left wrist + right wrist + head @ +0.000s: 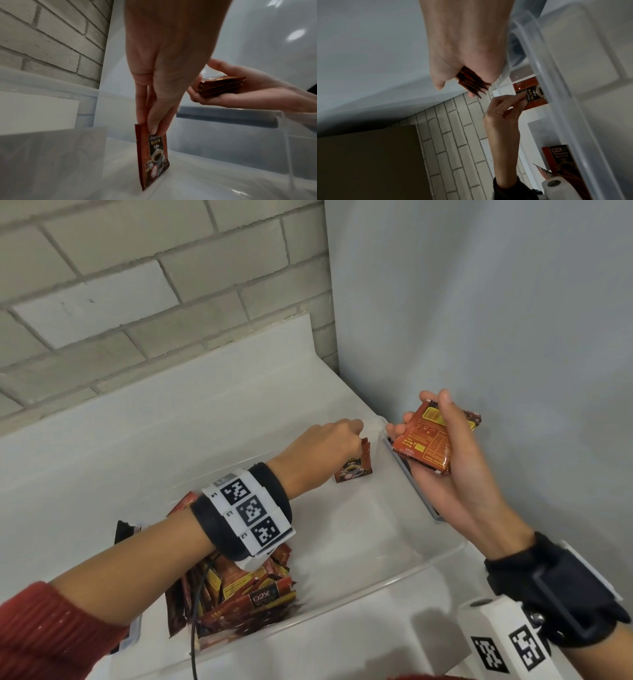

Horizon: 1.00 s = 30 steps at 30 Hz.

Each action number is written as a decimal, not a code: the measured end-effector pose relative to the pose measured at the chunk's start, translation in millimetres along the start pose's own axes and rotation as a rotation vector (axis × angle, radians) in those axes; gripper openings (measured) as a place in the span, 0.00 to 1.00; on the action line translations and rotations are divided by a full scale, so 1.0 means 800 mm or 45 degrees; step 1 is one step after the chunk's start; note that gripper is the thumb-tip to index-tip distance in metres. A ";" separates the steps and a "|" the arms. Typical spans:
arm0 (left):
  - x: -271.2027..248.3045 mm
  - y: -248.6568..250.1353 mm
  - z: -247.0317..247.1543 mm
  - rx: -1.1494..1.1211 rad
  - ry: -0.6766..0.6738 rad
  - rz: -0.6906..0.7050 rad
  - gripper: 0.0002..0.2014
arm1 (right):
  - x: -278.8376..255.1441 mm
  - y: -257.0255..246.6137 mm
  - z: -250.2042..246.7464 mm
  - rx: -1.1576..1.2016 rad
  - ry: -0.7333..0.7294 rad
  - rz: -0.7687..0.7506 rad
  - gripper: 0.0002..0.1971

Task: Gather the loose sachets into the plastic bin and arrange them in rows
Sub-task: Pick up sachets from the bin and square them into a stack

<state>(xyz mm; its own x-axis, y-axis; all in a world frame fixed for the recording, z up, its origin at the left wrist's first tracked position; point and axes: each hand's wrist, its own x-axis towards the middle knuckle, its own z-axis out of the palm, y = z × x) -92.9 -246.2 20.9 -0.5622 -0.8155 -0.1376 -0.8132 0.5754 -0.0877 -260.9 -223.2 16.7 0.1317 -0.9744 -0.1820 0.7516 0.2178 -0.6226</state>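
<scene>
Left hand pinches single sachet upright on bin floor, likely starting row; right hand clasps spare stack ready nearby.

A pale grey painted brick wall with darker mortar lines is running along the far side. A smooth, plain light grey wall panel is meeting it at the corner on the right. A white, glossy tabletop is lying below both, and a low white upstand is rising along its back edge against the bricks. In the right wrist view, a flat brown board-like surface is showing beside the brickwork; its nature is unclear.
</scene>
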 end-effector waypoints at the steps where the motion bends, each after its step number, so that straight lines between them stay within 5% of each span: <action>1: -0.001 0.002 0.000 -0.017 0.019 -0.017 0.08 | 0.000 0.000 0.000 0.006 -0.005 0.001 0.17; 6: -0.004 0.005 -0.003 -0.310 0.169 -0.098 0.04 | 0.001 0.002 0.000 0.029 -0.041 0.039 0.29; 11: -0.004 -0.016 -0.006 -0.206 0.229 -0.035 0.06 | 0.000 0.002 0.000 0.022 -0.115 0.130 0.23; 18: -0.009 -0.009 -0.038 -0.729 0.352 -0.153 0.20 | 0.000 0.004 -0.005 -0.082 -0.197 0.192 0.16; 23: -0.019 0.002 -0.048 -1.008 0.242 -0.163 0.29 | 0.001 0.005 -0.004 -0.302 -0.217 0.120 0.21; 30: -0.030 0.002 -0.048 -1.276 0.351 -0.220 0.20 | -0.001 0.009 -0.004 -0.407 -0.291 0.076 0.16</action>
<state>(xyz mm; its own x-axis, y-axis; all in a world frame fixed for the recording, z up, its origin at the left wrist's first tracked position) -86.5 -227.9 62.2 -0.3393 -0.9399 0.0388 -0.5676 0.2374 0.7883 -257.5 -220.7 9.6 0.3369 -0.9387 -0.0732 0.5041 0.2455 -0.8280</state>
